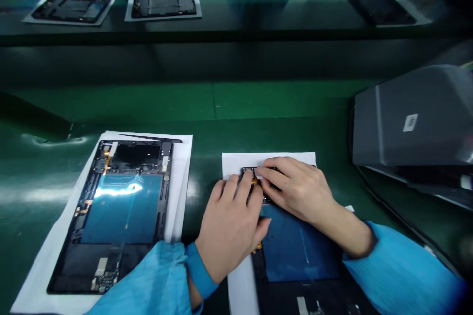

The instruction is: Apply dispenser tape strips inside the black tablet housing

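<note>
Green tabletop (pixel 258 103) carries two opened tablets, each on a white sheet. The left hand (pixel 231 224) and right hand (pixel 295 187) rest on the top edge of the near tablet (pixel 299 248); fingers (pixel 266 171) bent, pressing a small part there, no full grasp visible. The second tablet (pixel 118 211) lies just to the left, untouched.

Glossy green workbench (pixel 258 103), raised shelf (pixel 236 34)

Electronics assembly line. Green antistatic tabletop (pixel 258 103); an opened tablet chassis (pixel 118 211) on white paper (pixel 48 261) at 8 o'clock; more chassis (pixel 163 4) on a conveyor belt (pixel 236 19) at 12 o'clock; blue smock sleeves (pixel 399 270); grey machine housing (pixel 414 118) at 3 o'clock.
</note>
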Tool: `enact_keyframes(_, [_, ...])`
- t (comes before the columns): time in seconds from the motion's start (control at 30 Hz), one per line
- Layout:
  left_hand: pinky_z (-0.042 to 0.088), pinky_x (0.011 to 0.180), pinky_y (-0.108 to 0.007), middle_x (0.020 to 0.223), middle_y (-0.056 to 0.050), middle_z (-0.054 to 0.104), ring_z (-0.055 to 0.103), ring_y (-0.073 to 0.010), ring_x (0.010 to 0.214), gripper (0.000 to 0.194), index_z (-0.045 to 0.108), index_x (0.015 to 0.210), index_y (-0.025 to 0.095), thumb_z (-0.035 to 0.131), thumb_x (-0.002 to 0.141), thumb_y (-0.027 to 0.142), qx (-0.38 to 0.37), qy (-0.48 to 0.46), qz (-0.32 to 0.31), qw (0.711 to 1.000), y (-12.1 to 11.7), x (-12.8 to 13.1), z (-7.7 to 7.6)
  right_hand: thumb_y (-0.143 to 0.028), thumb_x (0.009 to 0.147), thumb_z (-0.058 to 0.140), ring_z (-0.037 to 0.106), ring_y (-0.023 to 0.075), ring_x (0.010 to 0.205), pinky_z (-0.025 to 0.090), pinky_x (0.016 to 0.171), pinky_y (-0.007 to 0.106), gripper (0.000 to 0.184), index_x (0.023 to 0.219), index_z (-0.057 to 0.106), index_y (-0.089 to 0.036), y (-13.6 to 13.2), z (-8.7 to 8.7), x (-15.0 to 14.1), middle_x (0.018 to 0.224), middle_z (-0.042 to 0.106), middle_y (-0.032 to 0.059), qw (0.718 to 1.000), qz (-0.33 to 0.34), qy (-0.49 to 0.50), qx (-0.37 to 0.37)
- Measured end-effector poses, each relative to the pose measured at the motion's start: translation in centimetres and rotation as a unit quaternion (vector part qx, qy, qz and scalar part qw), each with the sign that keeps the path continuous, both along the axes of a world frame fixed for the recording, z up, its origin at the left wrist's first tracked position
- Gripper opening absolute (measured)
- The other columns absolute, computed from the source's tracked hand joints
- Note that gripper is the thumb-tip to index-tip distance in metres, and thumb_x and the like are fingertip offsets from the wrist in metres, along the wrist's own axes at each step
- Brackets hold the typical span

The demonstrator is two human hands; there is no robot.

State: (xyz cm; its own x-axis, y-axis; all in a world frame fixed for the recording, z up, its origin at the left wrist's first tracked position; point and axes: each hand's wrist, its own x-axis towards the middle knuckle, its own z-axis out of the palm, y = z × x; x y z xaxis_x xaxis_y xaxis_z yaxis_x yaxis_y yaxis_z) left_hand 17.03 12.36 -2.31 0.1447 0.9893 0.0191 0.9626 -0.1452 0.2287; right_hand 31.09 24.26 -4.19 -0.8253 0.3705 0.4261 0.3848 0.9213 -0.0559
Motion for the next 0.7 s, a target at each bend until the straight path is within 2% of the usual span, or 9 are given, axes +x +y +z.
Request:
enact_keyframes(0.2, [0.038, 0.098, -0.042, 0.139, -0.013, 0.044, 0.043, -0.0287, 0.119, 0.047, 0.051, 0.124, 0.011, 0.051, 0.090, 0.043, 0.002, -0.010, 0.002, 1.000, -0.4, 0.2, 0.3, -0.021, 0.092, 0.048, 0.061, 0.0177, 0.081, 0.043, 0.059, 0.029, 0.020, 0.094, 0.066, -0.014, -0.7, 0.4, 0.4, 0.095, 0.066, 0.0059, 0.998, 0.024, -0.043, 0.028])
enact_keyframes(0.4, [0.040, 0.096, -0.038, 0.136, -0.012, 0.046, 0.047, -0.0254, 0.114, 0.047, 0.051, 0.122, 0.011, 0.055, 0.088, 0.043, 0.015, -0.014, 0.013, 1.000, -0.6, -0.1, 0.3, -0.017, 0.092, 0.035, 0.061, 0.0187, 0.073, 0.045, 0.053, 0.030, 0.033, 0.095, 0.067, -0.009, -1.3, 0.9, 0.1, 0.094, 0.065, 0.0116, 0.992, 0.053, -0.075, 0.086])
enact_keyframes(0.47, [0.041, 0.095, -0.038, 0.135, -0.012, 0.047, 0.047, -0.0254, 0.114, 0.046, 0.052, 0.119, 0.011, 0.057, 0.087, 0.044, 0.021, -0.015, 0.017, 1.000, -0.7, -0.1, 0.3, -0.014, 0.091, 0.034, 0.061, 0.0198, 0.076, 0.048, 0.057, 0.030, 0.035, 0.098, 0.067, -0.008, -1.5, 1.0, 0.3, 0.098, 0.064, 0.0132, 0.990, 0.065, -0.082, 0.093])
enact_keyframes(0.57, [0.043, 0.093, -0.039, 0.129, -0.012, 0.052, 0.049, -0.0260, 0.113, 0.042, 0.054, 0.114, 0.011, 0.057, 0.087, 0.043, 0.029, -0.021, 0.020, 0.999, -0.8, 0.0, 0.1, -0.013, 0.090, 0.036, 0.061, 0.0252, 0.096, 0.052, 0.075, 0.036, 0.034, 0.104, 0.066, -0.008, -1.8, 0.8, 1.2, 0.110, 0.062, 0.0154, 0.988, 0.090, -0.097, 0.080])
enact_keyframes(0.63, [0.044, 0.091, -0.039, 0.126, -0.012, 0.054, 0.051, -0.0264, 0.111, 0.039, 0.054, 0.112, 0.011, 0.057, 0.088, 0.042, 0.032, -0.032, 0.021, 0.999, -0.7, 0.1, 0.0, -0.014, 0.091, 0.038, 0.056, 0.0282, 0.109, 0.050, 0.086, 0.040, 0.033, 0.109, 0.065, -0.010, -2.1, 0.5, 2.3, 0.120, 0.058, 0.0151, 0.987, 0.118, -0.089, 0.060])
enact_keyframes(0.7, [0.045, 0.091, -0.040, 0.125, -0.011, 0.056, 0.053, -0.0262, 0.109, 0.037, 0.055, 0.113, 0.012, 0.057, 0.088, 0.039, 0.033, -0.066, 0.030, 0.997, -0.6, -0.1, -0.1, -0.016, 0.092, 0.040, 0.053, 0.0287, 0.114, 0.047, 0.090, 0.042, 0.031, 0.113, 0.063, -0.013, -2.2, 0.0, 3.8, 0.125, 0.056, 0.0131, 0.987, 0.142, -0.066, 0.037])
